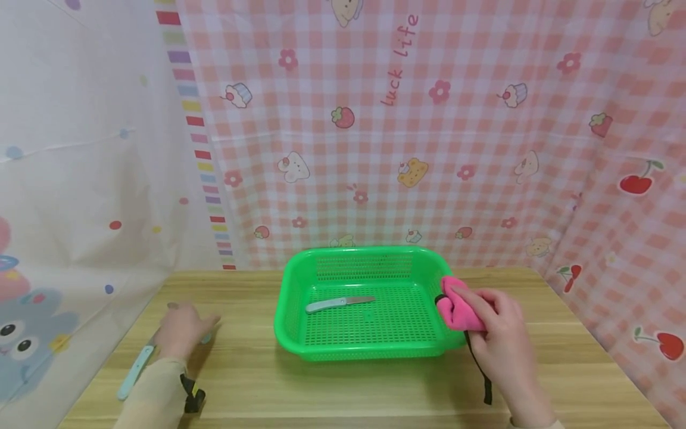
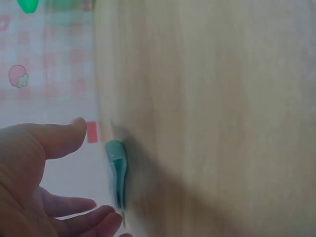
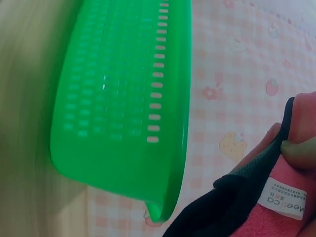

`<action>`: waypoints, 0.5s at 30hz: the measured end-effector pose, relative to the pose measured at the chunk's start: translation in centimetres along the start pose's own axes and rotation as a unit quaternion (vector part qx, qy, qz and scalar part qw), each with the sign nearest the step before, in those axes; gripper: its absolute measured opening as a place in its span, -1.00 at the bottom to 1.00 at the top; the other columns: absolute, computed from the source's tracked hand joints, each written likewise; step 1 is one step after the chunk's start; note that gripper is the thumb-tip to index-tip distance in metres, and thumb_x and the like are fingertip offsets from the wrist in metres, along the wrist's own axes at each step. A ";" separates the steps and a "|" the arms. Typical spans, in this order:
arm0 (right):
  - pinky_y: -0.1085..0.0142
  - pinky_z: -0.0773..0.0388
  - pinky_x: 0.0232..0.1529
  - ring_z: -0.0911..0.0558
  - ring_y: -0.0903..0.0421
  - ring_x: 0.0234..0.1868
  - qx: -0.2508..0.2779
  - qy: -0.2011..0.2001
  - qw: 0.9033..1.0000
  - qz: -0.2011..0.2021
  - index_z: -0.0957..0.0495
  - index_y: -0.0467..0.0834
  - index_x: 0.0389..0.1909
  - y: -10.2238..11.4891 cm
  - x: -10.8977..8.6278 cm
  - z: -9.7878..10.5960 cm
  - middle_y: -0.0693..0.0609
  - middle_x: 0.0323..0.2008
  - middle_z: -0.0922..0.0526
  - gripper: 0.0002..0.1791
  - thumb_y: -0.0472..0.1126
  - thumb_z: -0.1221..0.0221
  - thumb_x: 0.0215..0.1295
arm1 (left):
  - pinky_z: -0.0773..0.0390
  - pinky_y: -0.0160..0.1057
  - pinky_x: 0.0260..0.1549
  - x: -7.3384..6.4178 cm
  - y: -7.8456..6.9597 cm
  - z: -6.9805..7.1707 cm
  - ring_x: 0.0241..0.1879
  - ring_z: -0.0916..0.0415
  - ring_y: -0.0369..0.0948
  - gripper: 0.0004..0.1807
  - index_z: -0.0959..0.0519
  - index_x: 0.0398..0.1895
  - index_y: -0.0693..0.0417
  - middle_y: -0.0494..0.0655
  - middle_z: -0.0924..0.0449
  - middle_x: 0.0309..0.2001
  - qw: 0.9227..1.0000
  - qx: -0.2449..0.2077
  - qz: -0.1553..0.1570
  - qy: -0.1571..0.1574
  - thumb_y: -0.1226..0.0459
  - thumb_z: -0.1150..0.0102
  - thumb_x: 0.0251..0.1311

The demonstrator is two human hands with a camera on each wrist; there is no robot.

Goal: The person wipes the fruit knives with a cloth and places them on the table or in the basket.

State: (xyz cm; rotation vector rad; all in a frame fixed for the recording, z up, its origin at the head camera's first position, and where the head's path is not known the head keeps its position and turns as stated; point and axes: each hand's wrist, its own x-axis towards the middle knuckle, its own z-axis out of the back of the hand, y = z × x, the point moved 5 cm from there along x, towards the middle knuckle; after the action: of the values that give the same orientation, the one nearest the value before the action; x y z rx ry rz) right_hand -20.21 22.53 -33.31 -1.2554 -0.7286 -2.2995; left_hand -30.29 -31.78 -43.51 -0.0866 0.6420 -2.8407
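Observation:
In the head view my left hand [image 1: 182,328], slightly blurred, hovers low over the table's left side. The left wrist view shows its thumb and fingers spread apart beside a teal handle [image 2: 117,170]; what tool the handle belongs to is unclear. Next to that hand lies a knife with a pale blue handle [image 1: 136,372], its blade partly hidden. My right hand [image 1: 504,333] pinches a folded pink cloth [image 1: 458,307] with black trim and a white label [image 3: 283,198], at the right rim of a green basket [image 1: 370,351]. Inside the basket rests another pale-blue-handled knife [image 1: 340,304].
The basket stands on a wood-grain table [image 1: 241,381]. Behind it hangs a pink checked curtain [image 1: 364,143], with a white patterned sheet [image 1: 80,149] on the left. From the pink cloth a black strap [image 1: 479,369] dangles toward the tabletop.

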 end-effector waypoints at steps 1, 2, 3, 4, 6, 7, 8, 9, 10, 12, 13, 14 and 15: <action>-0.04 -0.31 -0.12 -0.49 -0.24 -0.16 0.006 -0.001 1.000 0.008 -0.68 -0.12 0.03 0.2 0.0 -0.1 -0.23 -0.17 -0.56 -0.22 -0.73 -0.30 -0.34 | -0.46 -0.15 -0.76 0.0 0.1 -0.1 -0.64 -0.43 0.00 -0.41 -0.42 -0.46 0.34 0.79 -0.27 0.05 1.000 0.000 0.002 -0.001 -0.10 -0.18 0.25; -0.03 -0.31 -0.12 -0.49 -0.23 -0.16 0.012 -0.001 1.000 0.014 -0.68 -0.10 0.03 0.4 0.0 -0.2 -0.21 -0.16 -0.57 -0.23 -0.72 -0.29 -0.32 | -0.43 -0.18 -0.77 0.0 0.2 -0.2 -0.67 -0.40 -0.04 -0.43 -0.43 -0.50 0.31 0.71 -0.40 -0.07 1.000 0.000 0.006 0.001 -0.09 -0.18 0.24; -0.03 -0.31 -0.13 -0.49 -0.23 -0.16 0.018 -0.001 1.000 0.019 -0.69 -0.10 0.02 0.6 -0.1 -0.3 -0.20 -0.16 -0.57 -0.24 -0.71 -0.28 -0.31 | -0.40 -0.21 -0.78 0.1 0.3 -0.4 -0.70 -0.36 -0.09 -0.44 -0.43 -0.55 0.27 0.58 -0.50 -0.24 1.000 0.001 0.009 0.003 -0.08 -0.19 0.24; -0.03 -0.31 -0.13 -0.49 -0.22 -0.16 0.023 0.002 0.999 0.023 -0.69 -0.08 0.02 0.8 -0.1 -0.4 -0.19 -0.15 -0.57 -0.25 -0.70 -0.27 -0.29 | -0.37 -0.23 -0.77 0.1 0.4 -0.5 -0.71 -0.32 -0.12 -0.45 -0.43 -0.57 0.24 0.42 -0.52 -0.43 1.000 0.003 0.013 0.003 -0.09 -0.19 0.23; -0.03 -0.32 -0.11 -0.49 -0.20 -0.15 0.033 0.009 0.999 0.028 -0.69 -0.06 0.02 1.2 -0.1 -0.6 -0.17 -0.14 -0.57 -0.27 -0.67 -0.27 -0.26 | -0.32 -0.28 -0.79 0.3 0.6 -0.8 -0.74 -0.23 -0.20 -0.45 -0.43 -0.63 0.21 0.15 -0.42 -0.66 1.000 0.008 0.016 0.004 -0.09 -0.19 0.23; -0.03 -0.32 -0.11 -0.48 -0.20 -0.14 0.035 0.012 0.999 0.029 -0.69 -0.06 0.02 1.4 -0.1 -0.7 -0.17 -0.14 -0.56 -0.28 -0.66 -0.26 -0.25 | -0.29 -0.29 -0.79 0.4 0.7 -0.9 -0.75 -0.19 -0.23 -0.44 -0.44 -0.66 0.19 0.07 -0.38 -0.71 1.000 0.011 0.020 0.005 -0.10 -0.18 0.23; -0.03 -0.33 -0.11 -0.49 -0.19 -0.13 0.037 0.017 0.999 0.029 -0.68 -0.05 0.02 1.5 -0.2 -0.9 -0.17 -0.14 -0.56 -0.29 -0.65 -0.26 -0.23 | -0.27 -0.31 -0.78 0.5 0.8 -1.1 -0.76 -0.15 -0.26 -0.43 -0.44 -0.69 0.18 -0.04 -0.31 -0.76 1.000 0.013 0.023 0.008 -0.10 -0.18 0.24; -0.03 -0.34 -0.11 -0.48 -0.19 -0.13 0.037 0.022 0.999 0.029 -0.68 -0.04 0.03 1.6 -0.2 -1.0 -0.17 -0.14 -0.56 -0.28 -0.65 -0.26 -0.23 | -0.27 -0.31 -0.78 0.6 0.9 -1.1 -0.76 -0.13 -0.27 -0.42 -0.45 -0.71 0.17 -0.04 -0.32 -0.76 0.999 0.016 0.026 0.008 -0.10 -0.17 0.24; -0.03 -0.34 -0.11 -0.48 -0.19 -0.13 0.039 0.024 0.998 0.030 -0.68 -0.04 0.04 1.8 -0.2 -1.1 -0.16 -0.14 -0.56 -0.28 -0.65 -0.27 -0.22 | -0.28 -0.29 -0.77 0.6 0.9 -1.1 -0.76 -0.16 -0.26 -0.42 -0.45 -0.72 0.17 -0.04 -0.32 -0.76 0.999 0.018 0.029 0.008 -0.09 -0.17 0.25; -0.02 -0.35 -0.12 -0.48 -0.18 -0.12 0.041 0.027 0.998 0.031 -0.68 -0.03 0.04 2.0 -0.2 -1.2 -0.16 -0.14 -0.56 -0.27 -0.66 -0.26 -0.22 | -0.31 -0.26 -0.75 0.6 0.9 -1.1 -0.74 -0.20 -0.22 -0.44 -0.44 -0.73 0.15 0.00 -0.36 -0.74 0.999 0.020 0.032 0.009 -0.07 -0.17 0.27; -0.01 -0.36 -0.12 -0.48 -0.17 -0.12 0.042 0.029 0.998 0.031 -0.68 -0.02 0.04 2.1 -0.2 -1.3 -0.16 -0.14 -0.56 -0.27 -0.66 -0.26 -0.22 | -0.34 -0.23 -0.74 0.6 0.9 -1.0 -0.73 -0.24 -0.19 -0.45 -0.43 -0.74 0.14 0.03 -0.39 -0.72 0.999 0.018 0.034 0.010 -0.05 -0.18 0.27; -0.01 -0.36 -0.12 -0.49 -0.17 -0.11 0.044 0.030 0.998 0.032 -0.68 -0.02 0.04 2.2 -0.1 -1.4 -0.15 -0.14 -0.57 -0.27 -0.66 -0.27 -0.21 | -0.36 -0.20 -0.72 0.6 0.9 -1.0 -0.71 -0.28 -0.16 -0.46 -0.42 -0.73 0.14 0.05 -0.41 -0.70 0.999 0.017 0.036 0.011 -0.04 -0.18 0.27; 0.00 -0.36 -0.11 -0.49 -0.17 -0.11 0.047 0.031 0.998 0.033 -0.68 -0.01 0.05 2.3 -0.1 -1.4 -0.15 -0.14 -0.57 -0.27 -0.65 -0.27 -0.21 | -0.39 -0.17 -0.71 0.5 0.8 -1.0 -0.69 -0.32 -0.12 -0.47 -0.40 -0.72 0.13 0.06 -0.41 -0.68 0.999 0.015 0.038 0.012 -0.02 -0.19 0.27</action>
State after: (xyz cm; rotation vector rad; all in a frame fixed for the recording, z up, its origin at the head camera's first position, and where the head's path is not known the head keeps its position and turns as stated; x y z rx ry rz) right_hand -19.73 19.89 -33.49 -1.1448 -0.7525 -2.2135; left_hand -30.76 -32.20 -44.71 -0.0211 0.5955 -2.7804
